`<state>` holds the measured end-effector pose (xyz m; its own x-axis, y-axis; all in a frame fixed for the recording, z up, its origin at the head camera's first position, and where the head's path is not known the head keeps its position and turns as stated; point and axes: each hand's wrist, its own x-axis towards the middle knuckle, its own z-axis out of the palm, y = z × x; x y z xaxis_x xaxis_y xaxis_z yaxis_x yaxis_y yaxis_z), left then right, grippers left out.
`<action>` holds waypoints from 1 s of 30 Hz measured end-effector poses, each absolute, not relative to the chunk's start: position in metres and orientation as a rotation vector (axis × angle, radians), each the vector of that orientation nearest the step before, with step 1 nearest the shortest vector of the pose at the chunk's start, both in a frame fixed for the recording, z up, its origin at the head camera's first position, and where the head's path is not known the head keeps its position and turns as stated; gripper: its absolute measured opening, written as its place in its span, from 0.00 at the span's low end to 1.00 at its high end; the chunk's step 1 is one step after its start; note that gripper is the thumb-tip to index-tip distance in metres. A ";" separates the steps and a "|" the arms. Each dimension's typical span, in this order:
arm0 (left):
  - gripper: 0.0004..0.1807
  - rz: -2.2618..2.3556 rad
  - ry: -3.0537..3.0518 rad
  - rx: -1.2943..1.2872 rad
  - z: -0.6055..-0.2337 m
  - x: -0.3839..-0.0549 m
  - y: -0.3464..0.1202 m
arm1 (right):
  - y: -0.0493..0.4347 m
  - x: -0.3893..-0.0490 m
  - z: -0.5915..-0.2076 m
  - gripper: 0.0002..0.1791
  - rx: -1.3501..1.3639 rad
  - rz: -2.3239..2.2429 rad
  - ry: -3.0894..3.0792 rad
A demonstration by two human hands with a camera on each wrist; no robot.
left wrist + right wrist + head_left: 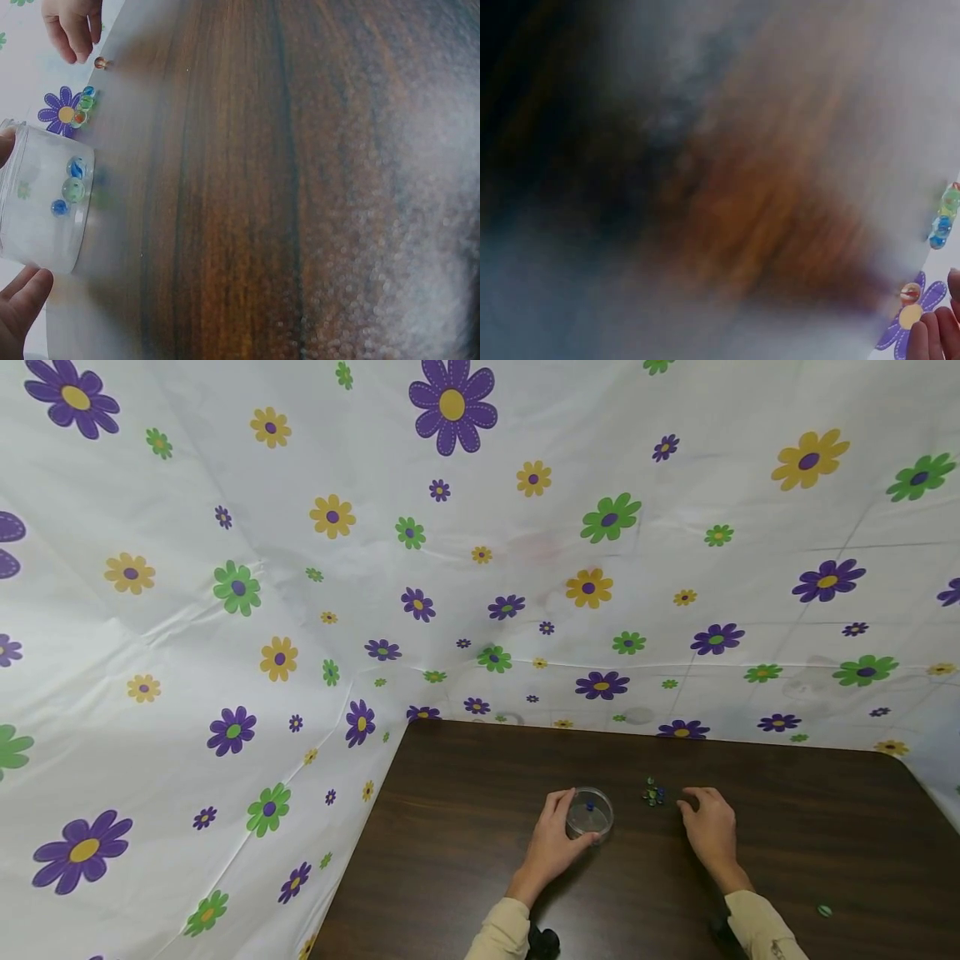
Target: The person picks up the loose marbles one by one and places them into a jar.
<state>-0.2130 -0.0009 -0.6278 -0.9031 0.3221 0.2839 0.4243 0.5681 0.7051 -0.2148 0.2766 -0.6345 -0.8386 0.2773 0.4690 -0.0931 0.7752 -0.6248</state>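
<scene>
My left hand (553, 843) grips a clear round jar (612, 817) standing on the table, thumb on the near side and fingers on the far side. Through its wall in the left wrist view, a blue swirl marble (76, 166), a green marble (73, 189) and a small blue marble (59, 207) show. Right of the jar lies a cluster of green and blue marbles (653, 792). My right hand (711, 828) hovers beside that cluster, its fingers loosely bent around nothing visible. Close to its fingertips, an amber marble (100, 64) sits apart from the others.
A lone green marble (825, 911) lies on the dark wooden table (465, 827), to the right of my right forearm. Behind and left of the table hangs a white flowered sheet (187, 677). A dark rounded object (545, 942) sits by my left sleeve.
</scene>
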 end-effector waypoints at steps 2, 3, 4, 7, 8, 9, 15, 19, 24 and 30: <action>0.43 -1.245 -2.671 -0.636 -0.628 -0.213 -0.001 | 0.278 -0.215 -0.634 0.12 -0.133 0.882 -2.416; 0.43 -1.243 -2.670 -0.635 -0.628 -0.213 -0.001 | 0.278 -0.215 -0.634 0.12 -0.130 0.878 -2.421; 0.43 -1.242 -2.669 -0.634 -0.628 -0.214 0.000 | 0.279 -0.215 -0.634 0.12 -0.129 0.876 -2.427; 0.43 -1.241 -2.668 -0.635 -0.629 -0.214 0.000 | 0.280 -0.215 -0.632 0.12 -0.125 0.870 -2.463; 0.43 -1.242 -2.668 -0.635 -0.629 -0.214 0.000 | 0.280 -0.215 -0.632 0.13 -0.128 0.870 -2.481; 0.43 -1.245 -2.667 -0.637 -0.629 -0.214 0.000 | 0.281 -0.215 -0.632 0.13 -0.131 0.871 -2.499; 0.44 -1.266 -2.665 -0.643 -0.629 -0.213 -0.001 | 0.282 -0.215 -0.632 0.12 -0.136 0.870 -2.555; 0.44 -1.261 -2.668 -0.638 -0.629 -0.212 -0.001 | 0.283 -0.214 -0.633 0.09 -0.109 0.856 -2.547; 0.44 -1.269 -2.669 -0.633 -0.628 -0.212 -0.001 | 0.284 -0.213 -0.635 0.06 -0.069 0.833 -2.534; 0.44 -1.277 -2.675 -0.624 -0.628 -0.213 0.000 | 0.284 -0.213 -0.636 0.04 -0.070 0.823 -2.543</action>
